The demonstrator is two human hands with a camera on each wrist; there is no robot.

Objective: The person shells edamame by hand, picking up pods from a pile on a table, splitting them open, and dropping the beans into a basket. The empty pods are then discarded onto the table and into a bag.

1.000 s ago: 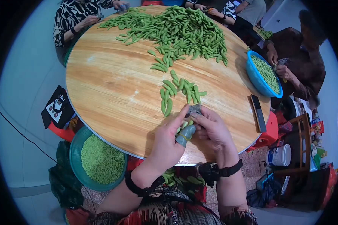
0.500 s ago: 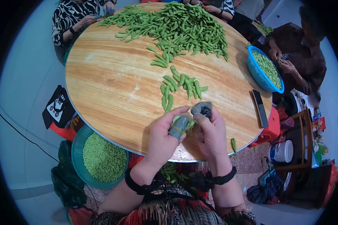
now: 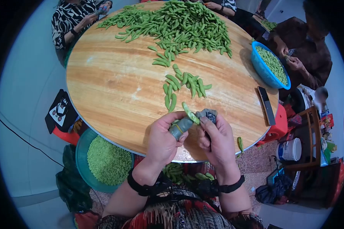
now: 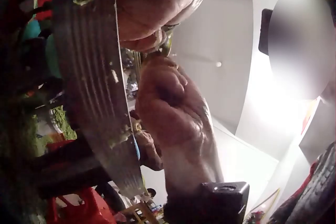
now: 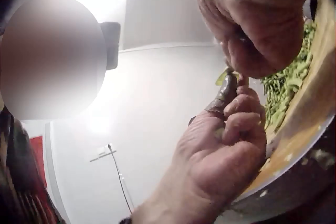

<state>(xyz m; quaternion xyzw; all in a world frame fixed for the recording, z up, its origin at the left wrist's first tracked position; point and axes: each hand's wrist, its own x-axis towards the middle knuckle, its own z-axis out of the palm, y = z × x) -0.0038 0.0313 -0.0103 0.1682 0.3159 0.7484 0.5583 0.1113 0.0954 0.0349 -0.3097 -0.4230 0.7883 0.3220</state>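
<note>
Over the near part of the table, the left hand (image 3: 162, 139), its thumb in a grey cover with a yellow band, pinches a green pod (image 3: 190, 113) that sticks up between the two hands. The right hand (image 3: 219, 143), with a dark grey cover at its fingertips, meets the pod's right side. In the right wrist view the left hand (image 5: 218, 155) has its fingers curled and the right hand (image 5: 257, 19) touches the pod's end from above. Loose pods (image 3: 193, 84) lie just beyond the hands.
A large pod heap (image 3: 183, 26) covers the table's (image 3: 103, 80) far side. A blue basket (image 3: 262, 71) of beans and a black phone (image 3: 266, 105) are at the right. A green basin (image 3: 81, 152) of beans stands below left. Several people sit around.
The right hand has moved slightly right and down. A pod now stands up between the hands, where half a second ago pods were down at the left thumb.
</note>
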